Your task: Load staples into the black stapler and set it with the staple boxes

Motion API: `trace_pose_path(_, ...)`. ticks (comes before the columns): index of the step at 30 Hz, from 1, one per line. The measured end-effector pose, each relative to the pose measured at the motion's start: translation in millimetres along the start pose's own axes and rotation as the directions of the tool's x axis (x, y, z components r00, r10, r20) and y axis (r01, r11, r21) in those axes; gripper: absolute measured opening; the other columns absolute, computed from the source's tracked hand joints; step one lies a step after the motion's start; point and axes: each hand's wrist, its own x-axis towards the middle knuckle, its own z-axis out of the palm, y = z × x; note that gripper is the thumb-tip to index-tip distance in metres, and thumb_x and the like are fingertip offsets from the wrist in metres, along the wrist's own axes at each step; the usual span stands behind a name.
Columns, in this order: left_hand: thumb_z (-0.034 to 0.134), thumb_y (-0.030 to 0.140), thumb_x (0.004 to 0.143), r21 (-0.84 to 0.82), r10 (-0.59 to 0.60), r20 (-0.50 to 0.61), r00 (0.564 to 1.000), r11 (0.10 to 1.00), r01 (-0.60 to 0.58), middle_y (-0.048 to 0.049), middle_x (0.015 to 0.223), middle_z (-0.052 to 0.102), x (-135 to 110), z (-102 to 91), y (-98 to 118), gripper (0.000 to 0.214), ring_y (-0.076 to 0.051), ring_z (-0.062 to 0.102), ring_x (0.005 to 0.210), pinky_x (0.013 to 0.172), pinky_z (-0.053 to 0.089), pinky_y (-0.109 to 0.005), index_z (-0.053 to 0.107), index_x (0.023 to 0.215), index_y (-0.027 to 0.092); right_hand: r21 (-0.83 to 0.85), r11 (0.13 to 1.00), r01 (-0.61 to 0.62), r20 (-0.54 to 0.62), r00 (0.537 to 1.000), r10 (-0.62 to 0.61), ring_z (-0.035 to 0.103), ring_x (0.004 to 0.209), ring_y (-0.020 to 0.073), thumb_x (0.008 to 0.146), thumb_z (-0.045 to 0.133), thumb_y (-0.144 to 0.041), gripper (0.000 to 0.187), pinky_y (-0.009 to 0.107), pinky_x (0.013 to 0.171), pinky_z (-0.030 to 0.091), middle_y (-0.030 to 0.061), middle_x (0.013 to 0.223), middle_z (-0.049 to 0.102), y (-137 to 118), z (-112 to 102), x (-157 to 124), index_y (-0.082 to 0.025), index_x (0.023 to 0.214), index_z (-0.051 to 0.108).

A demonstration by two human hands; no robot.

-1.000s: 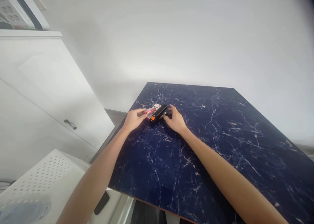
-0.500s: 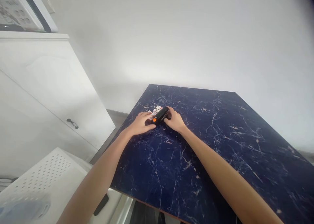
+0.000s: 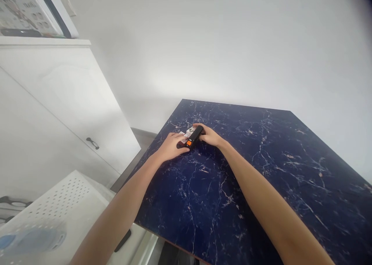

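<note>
A slim black oblong device (image 3: 195,135) with an orange button-like patch lies slantwise on the dark blue marbled table (image 3: 209,195). I cannot make out its exact kind. My left hand (image 3: 172,145) grips its near end, the thumb at the front and the fingers on the left side. At the far end my right hand (image 3: 209,135) holds it, with a finger reaching over behind it. White printed pieces (image 3: 189,132) with some red, like small cards or packets, lie against its left side, partly under my left fingers.
A white cabinet (image 3: 64,98) with a dark handle (image 3: 92,143) stands to the left. Nearer is a white perforated surface (image 3: 65,195) with a clear plastic bottle (image 3: 35,240). A black flat object (image 3: 122,241) lies beside the table's near left edge. The wall (image 3: 221,44) rises behind.
The view has shifted slightly, so the scene sits a little further right. My right index finger has moved round the device's far end towards the printed pieces. The device's orange patch shows more fully.
</note>
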Motion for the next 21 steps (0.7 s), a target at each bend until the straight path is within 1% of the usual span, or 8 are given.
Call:
trace_pose_path(6,0.079,0.042,0.083,0.016,0.006,-0.017,1.0,1.0,-0.006,-0.0104,0.14,0.065,0.4,2.4,-4.1,0.048,-0.039,0.049,0.131,0.109,0.04,-0.054,0.073,0.129,0.028,-0.066,0.998,0.011,-0.015,1.0,-0.012,0.069,0.102,0.0252,0.062,0.056,-0.005,0.084,0.046,0.1,0.054,0.0081,0.129,0.07,10.7,-1.2,9.1,-0.021,0.144,0.057)
trace_pose_path(8,0.079,0.045,0.082,0.023,0.012,-0.012,1.0,1.0,-0.012,-0.0112,0.141,0.064,-0.8,2.7,-3.4,0.054,-0.04,0.048,0.132,0.109,0.04,-0.054,0.071,0.132,0.026,-0.086,0.996,0.013,-0.003,1.0,-0.013,0.069,0.104,0.0265,0.062,0.056,-0.004,0.084,0.046,0.101,0.054,0.0083,0.129,0.071,12.3,-1.5,11.1,-0.019,0.144,0.058)
trace_pose_path(10,0.078,0.053,0.081,0.049,0.01,0.003,1.0,0.999,-0.01,-0.0116,0.145,0.061,-2.4,3.8,-0.5,0.068,-0.041,0.045,0.134,0.11,0.039,-0.054,0.064,0.141,0.025,-0.103,0.995,0.019,-0.023,1.0,-0.021,0.068,0.111,0.0278,0.061,0.058,-0.003,0.085,0.045,0.103,0.054,0.0085,0.131,0.07,12.6,0.4,8.2,-0.018,0.145,0.057)
trace_pose_path(12,0.073,0.061,0.083,0.098,-0.015,-0.005,1.0,0.995,0.016,-0.0113,0.147,0.059,-4.0,6.2,4.1,0.075,-0.041,0.044,0.136,0.112,0.038,-0.055,0.058,0.146,0.024,-0.118,0.993,0.009,-0.108,0.994,-0.022,0.066,0.118,0.0285,0.063,0.061,-0.004,0.088,0.043,0.106,0.053,0.0099,0.139,0.066,12.3,4.4,0.4,-0.018,0.149,0.052)
trace_pose_path(13,0.069,0.063,0.085,0.123,-0.035,-0.025,0.999,0.992,0.038,-0.0112,0.146,0.06,-4.7,7.7,6.4,0.074,-0.041,0.043,0.137,0.113,0.037,-0.055,0.058,0.147,0.024,-0.123,0.992,-0.002,-0.171,0.985,-0.019,0.064,0.122,0.0291,0.064,0.061,-0.005,0.089,0.043,0.107,0.052,0.0111,0.143,0.062,12.2,6.8,-4.7,-0.018,0.151,0.048)
trace_pose_path(16,0.059,0.063,0.092,0.181,-0.078,-0.078,0.994,0.979,0.091,-0.0124,0.145,0.06,-5.9,12.5,10.0,0.069,-0.039,0.042,0.141,0.116,0.036,-0.053,0.057,0.147,0.022,-0.125,0.992,-0.032,-0.357,0.934,-0.015,0.059,0.13,0.0306,0.07,0.058,-0.008,0.083,0.045,0.109,0.051,0.0148,0.151,0.054,13.8,14.2,-21.0,-0.016,0.152,0.045)
trace_pose_path(18,0.061,0.069,0.088,0.209,-0.094,-0.043,0.995,0.973,0.101,-0.0143,0.158,0.047,-4.7,14.3,8.5,0.082,-0.042,0.033,0.148,0.119,0.031,-0.056,0.047,0.154,0.023,-0.115,0.993,-0.039,-0.418,0.908,-0.013,0.06,0.129,0.03,0.072,0.055,-0.008,0.078,0.047,0.109,0.052,0.0147,0.149,0.055,15.8,18.2,-30.0,-0.017,0.149,0.047)
trace_pose_path(21,0.063,0.08,0.079,0.243,-0.135,0.057,0.989,0.963,0.118,-0.0151,0.172,0.019,3.0,14.4,3.9,0.107,-0.046,0.016,0.156,0.122,0.02,-0.063,0.027,0.164,0.027,-0.105,0.994,-0.019,-0.423,0.906,-0.027,0.063,0.125,0.0278,0.071,0.056,-0.007,0.076,0.045,0.106,0.054,0.0114,0.144,0.06,17.4,22.9,-38.7,-0.022,0.145,0.051)
